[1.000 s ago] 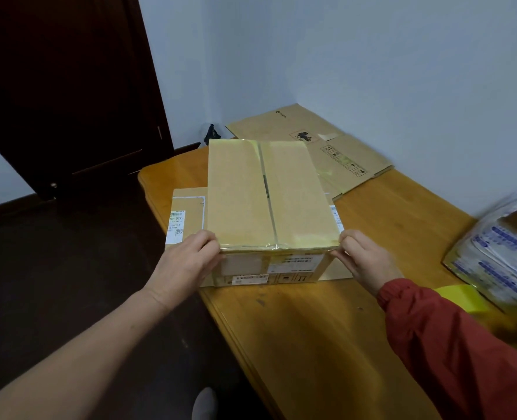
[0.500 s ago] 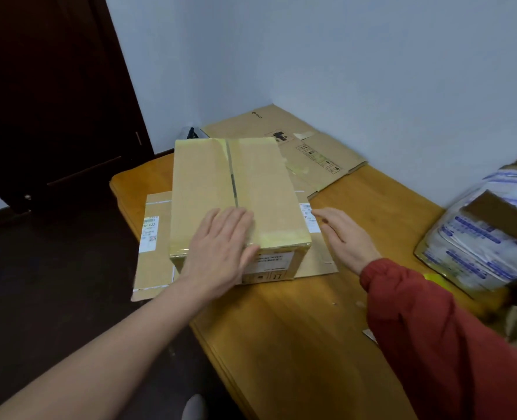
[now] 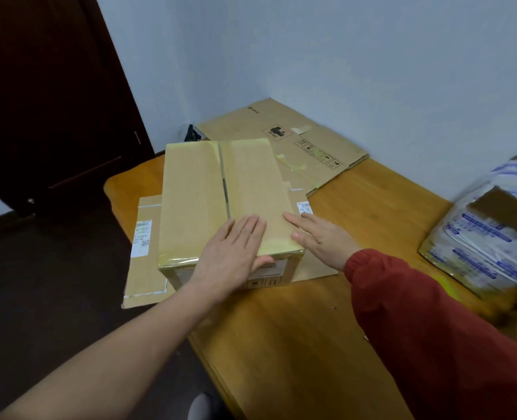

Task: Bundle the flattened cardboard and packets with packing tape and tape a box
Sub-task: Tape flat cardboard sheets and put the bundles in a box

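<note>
A closed cardboard box [image 3: 196,189], its top wrapped in yellowish clear tape, stands on a piece of flattened cardboard [image 3: 143,268] at the table's near left corner. My left hand [image 3: 236,253] lies flat on the box's near top edge, fingers straight. My right hand [image 3: 321,237], in a red sleeve, rests with straight fingers against the box's near right top edge. Another flattened cardboard sheet [image 3: 308,137] lies behind the box by the wall. A bundle of white and blue packets [image 3: 487,237] sits at the right.
The wooden table [image 3: 296,328] fills the middle, its left edge dropping to a dark floor. A dark door [image 3: 54,101] stands at the left and a pale wall runs behind. A small black object [image 3: 192,133] sits in the far corner.
Both hands have left the box's near corners. The left hand slid onto the top and now lies flat there; the right hand opened and moved to the box's right top edge.
</note>
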